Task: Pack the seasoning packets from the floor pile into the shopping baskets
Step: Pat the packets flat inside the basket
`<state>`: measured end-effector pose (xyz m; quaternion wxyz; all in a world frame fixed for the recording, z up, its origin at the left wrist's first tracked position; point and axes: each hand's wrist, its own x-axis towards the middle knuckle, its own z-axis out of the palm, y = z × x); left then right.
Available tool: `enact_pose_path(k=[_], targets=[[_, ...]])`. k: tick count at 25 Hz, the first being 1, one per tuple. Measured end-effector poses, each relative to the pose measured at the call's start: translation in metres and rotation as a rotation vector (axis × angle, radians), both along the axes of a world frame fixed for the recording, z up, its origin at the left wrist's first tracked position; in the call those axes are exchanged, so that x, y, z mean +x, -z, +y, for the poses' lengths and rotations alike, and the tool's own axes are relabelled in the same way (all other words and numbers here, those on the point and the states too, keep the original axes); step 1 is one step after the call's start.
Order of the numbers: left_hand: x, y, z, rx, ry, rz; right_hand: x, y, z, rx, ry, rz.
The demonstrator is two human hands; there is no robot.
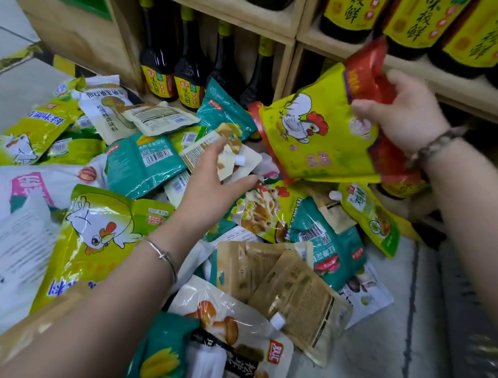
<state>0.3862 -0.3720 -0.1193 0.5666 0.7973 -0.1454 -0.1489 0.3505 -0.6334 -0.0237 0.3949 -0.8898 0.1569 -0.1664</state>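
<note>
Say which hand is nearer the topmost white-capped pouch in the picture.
Left. The left hand reaches over the pouch; the right hand is off to its right, gripping a yellow packet.

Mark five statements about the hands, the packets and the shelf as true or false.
1. The right hand grips a yellow rooster packet. True.
2. The left hand holds a teal packet. False: its fingers are straight and reach toward a beige spouted pouch.
3. Dark bottles with yellow labels stand in the wooden shelf. True.
4. A shopping basket sits beside the pile. False: no basket is in view.
5. Both wrists are bare. False: the left wears a bangle, the right a beaded bracelet.
</note>
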Motion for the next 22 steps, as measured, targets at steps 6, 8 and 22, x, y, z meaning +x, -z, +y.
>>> enact_pose_path(k=[6,8,22], targets=[[-0.004,-0.03,-0.026,0.011,0.164,-0.268,-0.021,-0.08,0.039,-0.568,-0.424,-0.064],[-0.005,-0.032,-0.028,-0.041,0.229,-0.237,-0.03,-0.086,0.051,-0.457,-0.49,-0.116],[-0.023,0.012,-0.005,-0.036,-0.018,0.146,-0.019,0.062,-0.047,-0.023,-0.067,0.349]])
